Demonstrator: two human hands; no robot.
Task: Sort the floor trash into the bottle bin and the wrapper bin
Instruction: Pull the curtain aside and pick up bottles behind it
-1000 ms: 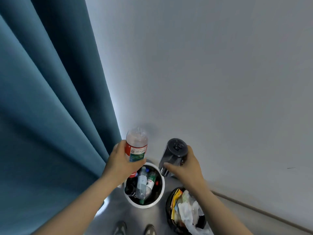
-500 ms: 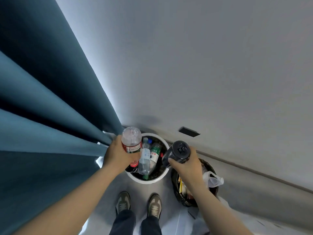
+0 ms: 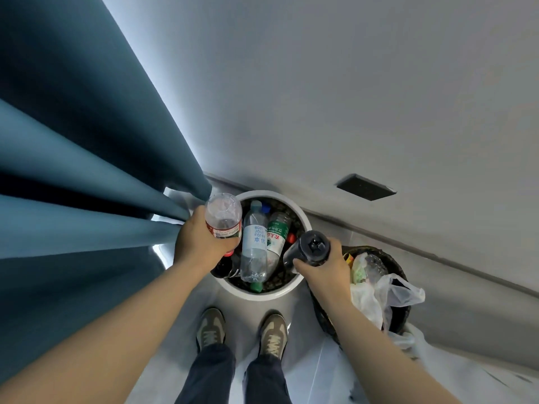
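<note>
Head view, left hand (image 3: 201, 246) grip clasping clear bottle (image 3: 224, 217) base-up, right hand (image 3: 323, 268) grip clasping black bottle (image 3: 310, 252) base-up

Clear glossy plastic bottle (image 3: 223, 212), matt dark bottle (image 3: 309, 252), teal cloth curtain (image 3: 87, 170).

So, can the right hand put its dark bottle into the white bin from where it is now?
Probably yes. The right hand holds the dark bottle over the near right rim of the white bin, and nothing covers the opening. The bottles inside lie below the rim, so there seems to be room.
</note>
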